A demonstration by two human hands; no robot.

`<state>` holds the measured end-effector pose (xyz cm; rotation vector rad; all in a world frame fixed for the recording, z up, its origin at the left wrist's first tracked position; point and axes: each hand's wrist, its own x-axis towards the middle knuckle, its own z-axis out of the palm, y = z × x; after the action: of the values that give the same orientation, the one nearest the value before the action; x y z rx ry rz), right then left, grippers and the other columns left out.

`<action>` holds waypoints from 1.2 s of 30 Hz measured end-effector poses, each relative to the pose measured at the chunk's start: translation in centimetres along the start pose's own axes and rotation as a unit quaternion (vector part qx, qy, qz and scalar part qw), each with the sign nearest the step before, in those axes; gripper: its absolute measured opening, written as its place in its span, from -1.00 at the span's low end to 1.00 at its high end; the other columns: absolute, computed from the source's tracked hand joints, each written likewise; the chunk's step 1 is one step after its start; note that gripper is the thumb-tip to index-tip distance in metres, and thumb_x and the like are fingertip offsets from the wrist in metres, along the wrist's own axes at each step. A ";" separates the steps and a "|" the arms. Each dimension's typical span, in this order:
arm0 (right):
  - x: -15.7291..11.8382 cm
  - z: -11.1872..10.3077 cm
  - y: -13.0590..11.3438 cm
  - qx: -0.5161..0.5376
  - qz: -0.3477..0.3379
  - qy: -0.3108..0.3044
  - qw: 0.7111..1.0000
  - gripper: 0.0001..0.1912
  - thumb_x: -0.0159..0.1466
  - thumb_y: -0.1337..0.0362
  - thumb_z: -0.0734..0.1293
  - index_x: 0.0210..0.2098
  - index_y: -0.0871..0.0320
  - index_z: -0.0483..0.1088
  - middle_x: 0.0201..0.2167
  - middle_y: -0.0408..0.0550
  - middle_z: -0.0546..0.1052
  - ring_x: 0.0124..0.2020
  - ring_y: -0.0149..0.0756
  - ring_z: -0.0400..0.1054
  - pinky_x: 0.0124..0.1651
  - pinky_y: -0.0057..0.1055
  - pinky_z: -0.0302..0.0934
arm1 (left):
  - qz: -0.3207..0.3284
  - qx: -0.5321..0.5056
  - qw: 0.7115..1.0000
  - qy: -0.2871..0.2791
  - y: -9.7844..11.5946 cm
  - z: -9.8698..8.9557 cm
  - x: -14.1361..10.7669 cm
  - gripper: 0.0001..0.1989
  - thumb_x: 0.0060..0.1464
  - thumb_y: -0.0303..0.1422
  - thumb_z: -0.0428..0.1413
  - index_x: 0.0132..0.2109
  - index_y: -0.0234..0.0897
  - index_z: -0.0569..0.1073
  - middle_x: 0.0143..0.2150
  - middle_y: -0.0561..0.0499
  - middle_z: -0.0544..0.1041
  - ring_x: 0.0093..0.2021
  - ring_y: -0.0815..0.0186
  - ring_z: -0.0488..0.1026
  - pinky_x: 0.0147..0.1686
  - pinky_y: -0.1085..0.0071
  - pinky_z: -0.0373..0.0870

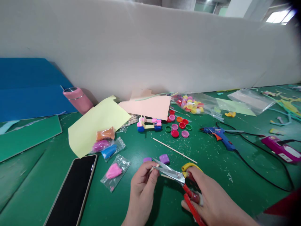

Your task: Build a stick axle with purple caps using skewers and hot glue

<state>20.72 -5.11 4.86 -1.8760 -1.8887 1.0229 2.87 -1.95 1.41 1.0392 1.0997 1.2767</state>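
Green tabletop (131, 205), pale partition (150, 53) behind. Left hand (142, 186) pinches a thin stick (157, 165) between thumb and finger, seemingly to steady it at the parted blades of the scissors (172, 173); right hand (209, 188) wraps their handles, a grip suited to working the blades. Two purple blocks (164, 158) sit just beyond. Farther off, a long stick (175, 150) lies loose; glue gun (217, 135) at right, apart from both hands, perhaps parked out of the way.
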 end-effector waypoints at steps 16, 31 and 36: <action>0.0 -0.2 -0.3 0.022 0.006 -0.001 1.000 -0.74 -0.06 0.31 0.33 -0.40 0.07 0.16 -0.53 -0.20 0.38 -0.56 -0.38 0.21 -0.50 -0.48 0.09 | 0.012 0.005 1.000 -0.008 0.6 0.3 0.0 -0.95 -0.02 -0.37 0.14 -0.39 -0.25 0.48 -0.42 0.04 0.44 -0.38 0.34 0.33 -0.38 0.51 0.27; -0.1 -0.2 0.6 0.021 -0.026 -0.037 0.999 -0.79 0.07 0.23 0.30 -0.34 0.09 0.17 -0.48 -0.19 0.37 -0.54 -0.40 0.21 -0.50 -0.53 0.10 | 0.069 0.043 0.996 -0.043 0.0 -0.3 0.1 -0.90 0.04 -0.47 0.08 -0.40 -0.22 0.45 -0.45 0.10 0.42 -0.43 0.42 0.30 -0.44 0.61 0.23; 0.1 -0.4 0.3 -0.005 -0.022 -0.036 0.999 -0.80 0.07 0.19 0.30 -0.38 0.09 0.18 -0.50 -0.18 0.40 -0.55 -0.39 0.21 -0.51 -0.51 0.05 | 0.071 0.049 0.995 -0.042 0.2 -0.2 0.2 -0.88 0.03 -0.49 0.08 -0.42 -0.21 0.44 -0.47 0.12 0.39 -0.45 0.43 0.26 -0.46 0.61 0.20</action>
<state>21.25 -4.90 4.91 -1.8171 -1.9688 1.0835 2.64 -1.76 1.52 1.2523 1.0495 1.2886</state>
